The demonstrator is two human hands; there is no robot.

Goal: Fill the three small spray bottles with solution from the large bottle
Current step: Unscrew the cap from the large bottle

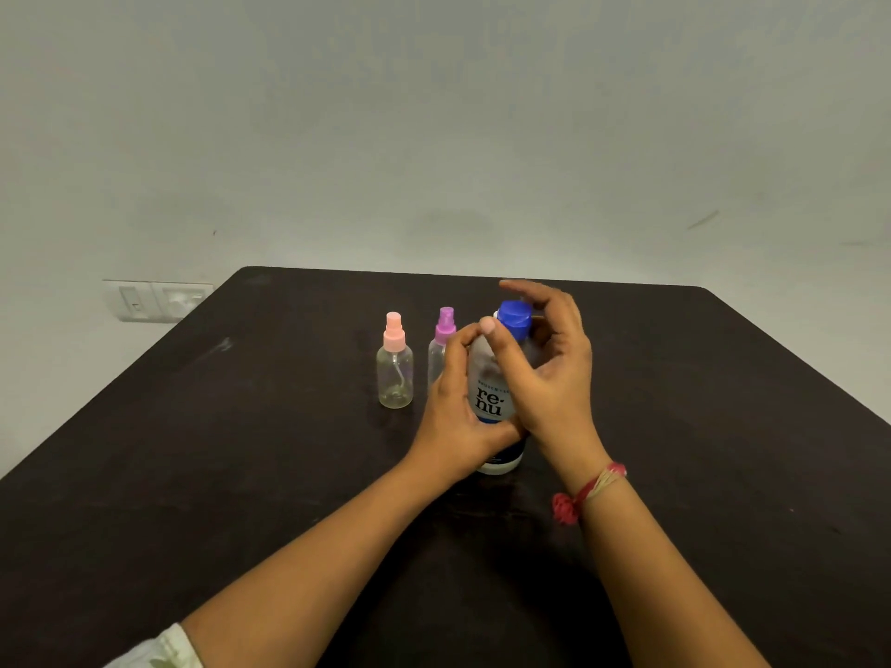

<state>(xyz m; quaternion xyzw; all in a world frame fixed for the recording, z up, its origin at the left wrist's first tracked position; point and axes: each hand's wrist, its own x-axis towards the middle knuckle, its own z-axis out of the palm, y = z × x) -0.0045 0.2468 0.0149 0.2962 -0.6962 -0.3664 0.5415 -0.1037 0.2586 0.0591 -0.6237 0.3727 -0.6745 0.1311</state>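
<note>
A large white bottle (pixel 492 402) with a blue cap (pixel 515 320) and a "re-nu" label stands on the dark table (pixel 241 450). My left hand (pixel 458 407) grips its body from the left. My right hand (pixel 549 368) hovers by the cap, fingers loosely curved around it; the thumb lies across the bottle's shoulder. A clear spray bottle with a pink top (pixel 395 364) stands to the left. A second one with a purple top (pixel 442 339) is partly hidden behind my left hand. A third small bottle is not visible.
The table's far edge meets a plain wall (pixel 434 137). A white switch plate (pixel 159 298) sits on the wall at the left. A red thread band (pixel 586 491) circles my right wrist.
</note>
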